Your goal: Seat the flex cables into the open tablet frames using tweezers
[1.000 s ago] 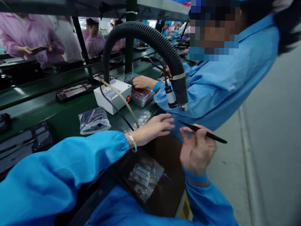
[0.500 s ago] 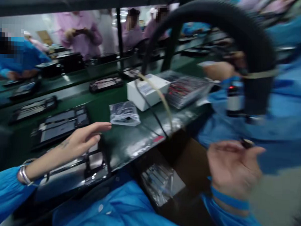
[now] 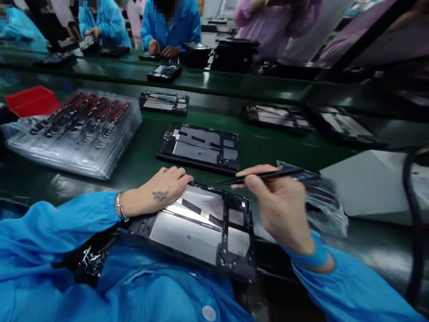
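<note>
An opened tablet (image 3: 183, 235) with silvery battery panels lies tilted at the bench's near edge, in front of my body. My left hand (image 3: 164, 190) grips its upper left edge, fingers curled over the rim and the thumb hidden. Black tweezers (image 3: 266, 175) are pinched in my right hand (image 3: 285, 205). Their tips point left, just above the tablet's far edge; whether they touch it I cannot tell. Directly behind lies a second opened tablet (image 3: 204, 149), flat on the green surface. A clear plastic bag (image 3: 327, 207) is just behind my right hand.
Stacked clear trays (image 3: 77, 142) with red and black parts stand at left, near a red bin (image 3: 32, 102). At right are a white box (image 3: 365, 180) and a dark cable (image 3: 412, 224). More opened tablets (image 3: 277, 117) line the bench. Co-workers (image 3: 172, 23) work across it.
The view has swung left. My right hand has come from the far right, palm up, to the tablet, with tweezers now showing. My left hand, outstretched before, now grips the tablet's edge.
</note>
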Demonstrator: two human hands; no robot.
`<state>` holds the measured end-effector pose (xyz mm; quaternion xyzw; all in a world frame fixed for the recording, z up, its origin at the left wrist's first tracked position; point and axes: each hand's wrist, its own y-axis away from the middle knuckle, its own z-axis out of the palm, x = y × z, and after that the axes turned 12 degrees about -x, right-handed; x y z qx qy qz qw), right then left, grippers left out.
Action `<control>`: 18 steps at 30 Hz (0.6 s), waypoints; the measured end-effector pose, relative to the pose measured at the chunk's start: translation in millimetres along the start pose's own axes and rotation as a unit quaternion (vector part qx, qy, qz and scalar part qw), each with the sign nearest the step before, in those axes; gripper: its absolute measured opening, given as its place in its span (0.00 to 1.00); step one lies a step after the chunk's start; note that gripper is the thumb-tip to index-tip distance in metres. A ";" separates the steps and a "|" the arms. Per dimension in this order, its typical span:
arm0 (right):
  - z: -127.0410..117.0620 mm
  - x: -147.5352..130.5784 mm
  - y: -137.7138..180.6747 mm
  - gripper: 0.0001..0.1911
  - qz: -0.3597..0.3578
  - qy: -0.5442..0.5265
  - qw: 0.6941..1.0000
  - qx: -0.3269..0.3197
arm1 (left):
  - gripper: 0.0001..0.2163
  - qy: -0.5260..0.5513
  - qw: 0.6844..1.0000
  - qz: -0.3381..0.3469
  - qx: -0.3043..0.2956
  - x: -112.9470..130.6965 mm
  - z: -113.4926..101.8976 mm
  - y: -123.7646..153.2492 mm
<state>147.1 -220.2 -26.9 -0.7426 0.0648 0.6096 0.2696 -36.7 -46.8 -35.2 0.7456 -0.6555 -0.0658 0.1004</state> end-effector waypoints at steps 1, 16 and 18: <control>6.4 6.2 -4.4 0.11 0.019 0.029 0.999 -0.019 | 0.16 -0.007 1.000 -0.011 -0.008 3.5 0.4 4.1; 31.4 6.3 -4.6 0.06 0.014 0.265 0.958 -0.110 | 0.20 -0.024 0.996 -0.045 -0.075 18.4 -4.9 7.9; 31.2 12.6 -2.0 0.05 -0.009 0.267 0.957 -0.108 | 0.20 -0.030 0.995 -0.049 -0.076 20.2 -4.0 9.2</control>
